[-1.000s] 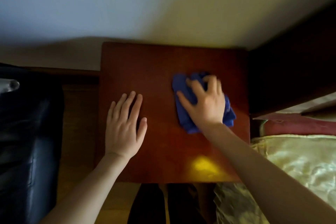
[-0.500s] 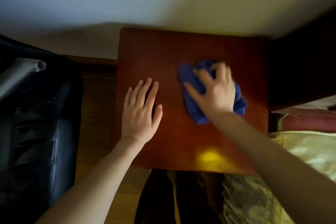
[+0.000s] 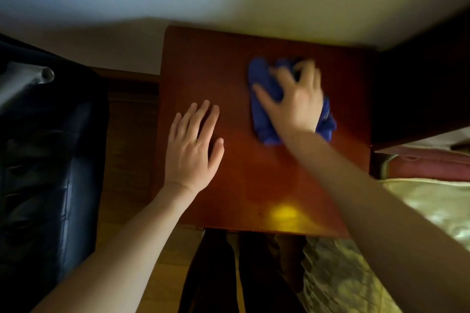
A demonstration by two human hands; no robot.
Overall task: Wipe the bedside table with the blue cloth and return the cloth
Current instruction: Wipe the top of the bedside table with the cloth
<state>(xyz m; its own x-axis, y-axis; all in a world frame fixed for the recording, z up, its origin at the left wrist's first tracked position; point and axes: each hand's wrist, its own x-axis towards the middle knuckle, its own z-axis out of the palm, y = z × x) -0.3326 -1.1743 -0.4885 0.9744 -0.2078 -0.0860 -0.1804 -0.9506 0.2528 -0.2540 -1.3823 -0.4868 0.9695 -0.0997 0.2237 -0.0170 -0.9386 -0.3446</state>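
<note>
The reddish-brown bedside table (image 3: 254, 180) stands against the wall, seen from above. A crumpled blue cloth (image 3: 262, 89) lies on its right half. My right hand (image 3: 295, 101) presses down on the cloth with fingers spread, covering its middle; cloth shows to the left of the hand and below the wrist. My left hand (image 3: 193, 150) rests flat on the table's left part, fingers apart, holding nothing.
A dark leather chair (image 3: 45, 160) with a metal tube (image 3: 23, 81) stands left of the table. A dark headboard (image 3: 419, 89) and a bed with a gold cover (image 3: 419, 211) lie to the right. My dark-trousered legs (image 3: 229, 274) are below the table's front edge.
My right hand and the cloth have slid slightly toward the far right of the table. The left hand stays flat in place. The view has shifted left.
</note>
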